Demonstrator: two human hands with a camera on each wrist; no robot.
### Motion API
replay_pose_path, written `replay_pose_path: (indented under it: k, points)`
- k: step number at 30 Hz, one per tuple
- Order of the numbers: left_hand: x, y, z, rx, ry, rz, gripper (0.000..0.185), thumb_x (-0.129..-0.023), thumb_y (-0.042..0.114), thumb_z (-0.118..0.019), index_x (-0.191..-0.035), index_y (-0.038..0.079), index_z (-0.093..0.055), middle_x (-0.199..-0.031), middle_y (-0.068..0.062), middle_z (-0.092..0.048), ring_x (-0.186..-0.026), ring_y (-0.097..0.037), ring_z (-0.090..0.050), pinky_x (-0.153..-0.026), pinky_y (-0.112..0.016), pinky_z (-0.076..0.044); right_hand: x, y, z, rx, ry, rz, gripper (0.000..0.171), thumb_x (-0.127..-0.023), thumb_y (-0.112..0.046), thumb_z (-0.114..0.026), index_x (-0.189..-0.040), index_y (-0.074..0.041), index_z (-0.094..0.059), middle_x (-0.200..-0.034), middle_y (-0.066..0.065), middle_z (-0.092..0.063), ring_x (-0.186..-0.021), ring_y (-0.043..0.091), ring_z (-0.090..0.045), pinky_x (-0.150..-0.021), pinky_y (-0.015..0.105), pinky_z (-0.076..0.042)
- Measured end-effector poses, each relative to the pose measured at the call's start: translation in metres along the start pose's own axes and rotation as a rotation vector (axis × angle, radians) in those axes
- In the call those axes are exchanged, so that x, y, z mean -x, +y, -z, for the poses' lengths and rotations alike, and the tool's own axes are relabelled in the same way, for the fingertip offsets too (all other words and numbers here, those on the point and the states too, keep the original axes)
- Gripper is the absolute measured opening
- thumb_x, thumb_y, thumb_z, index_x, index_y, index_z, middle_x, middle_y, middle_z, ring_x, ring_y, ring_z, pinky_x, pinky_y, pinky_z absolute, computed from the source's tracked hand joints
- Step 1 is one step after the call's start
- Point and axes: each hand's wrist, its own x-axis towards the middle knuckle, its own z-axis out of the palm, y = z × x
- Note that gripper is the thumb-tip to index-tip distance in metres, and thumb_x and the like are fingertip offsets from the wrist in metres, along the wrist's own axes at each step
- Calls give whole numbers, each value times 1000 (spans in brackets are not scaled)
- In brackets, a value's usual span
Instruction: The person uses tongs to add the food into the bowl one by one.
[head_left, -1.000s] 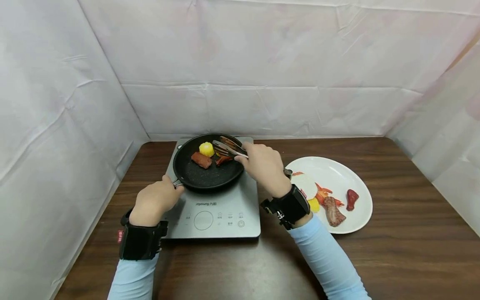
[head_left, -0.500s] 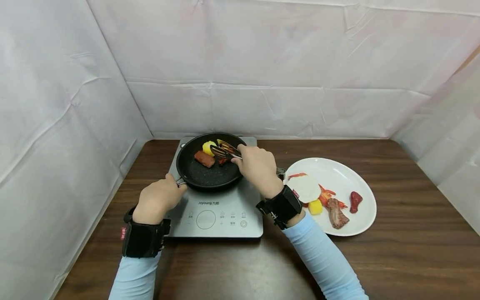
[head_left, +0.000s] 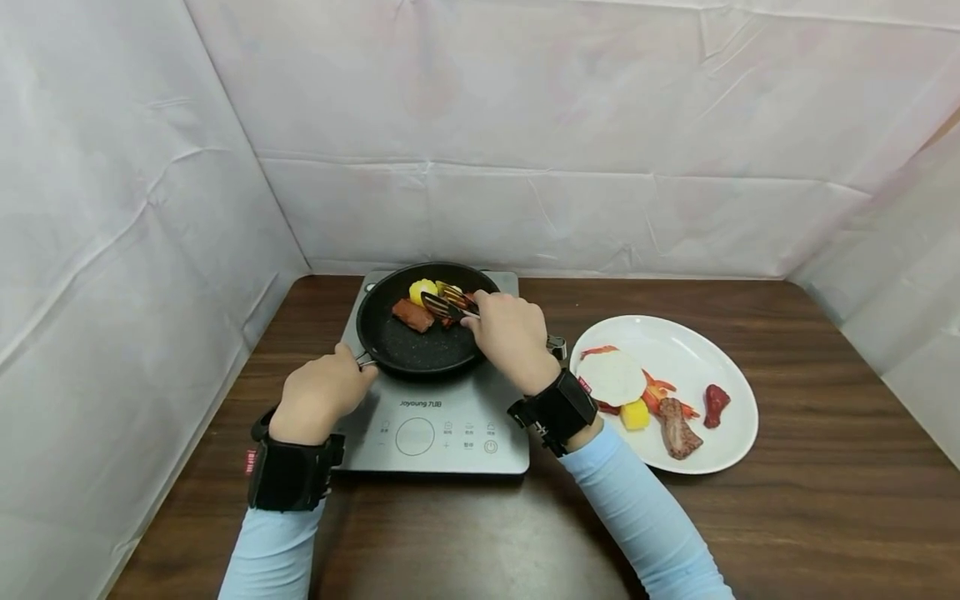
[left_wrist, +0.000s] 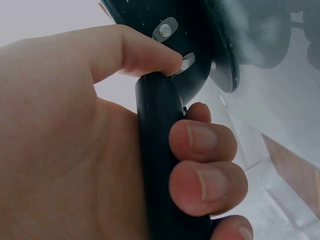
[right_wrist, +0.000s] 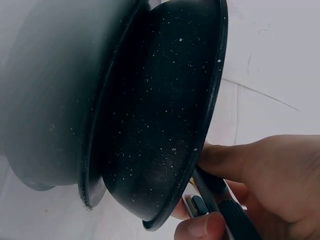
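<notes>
My left hand (head_left: 318,393) grips the black handle (left_wrist: 161,155) of a dark speckled frying pan (head_left: 420,357), its fingers curled round it in the left wrist view. Tongs (head_left: 448,307) are held in my right hand (head_left: 517,337) at the pan's right side, their two slotted heads spread apart low among the food. Left of the heads lies a brown piece of meat (head_left: 412,316), with a yellow piece of corn (head_left: 423,292) just behind it. Reddish bits show partly behind the tongs. From the right wrist, the pan's outer wall (right_wrist: 165,115) hides the tong heads.
Under the pan is a silver induction cooktop (head_left: 420,429). A white oval plate (head_left: 723,367) stands to the right, bearing a round white slice (head_left: 613,377), a yellow cube (head_left: 635,415), red strips (head_left: 657,387) and meat (head_left: 678,429). White sheeting (head_left: 525,100) walls the wooden table (head_left: 817,433).
My right hand and the tongs have moved a little left and nearer in the pan, toward the meat. My left hand keeps its grip on the handle. The head view has shifted slightly.
</notes>
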Motion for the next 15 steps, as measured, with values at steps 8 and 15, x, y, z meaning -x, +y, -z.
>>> replay_pose_path:
  k: [8, 15]
  points:
    - [2, 0, 1, 5, 6, -4, 77, -107, 38, -40, -151, -21, -17, -130, -40, -58, -98, -43, -68, -79, -52, -55, -1, -1, 2, 9, -23, -19, 38, -97, -44, -65, -116, -12, -70, -92, 9, -73, -77, 32, -70, -60, 43, -53]
    - [3, 0, 2, 10, 6, -4, 78, -106, 38, -40, -151, -21, -17, -128, -40, -59, -92, -40, -68, -76, -50, -54, 0, -1, 3, 20, -11, -17, 38, -97, -46, -65, -115, -12, -69, -88, 8, -72, -69, 30, -67, -55, 40, -49]
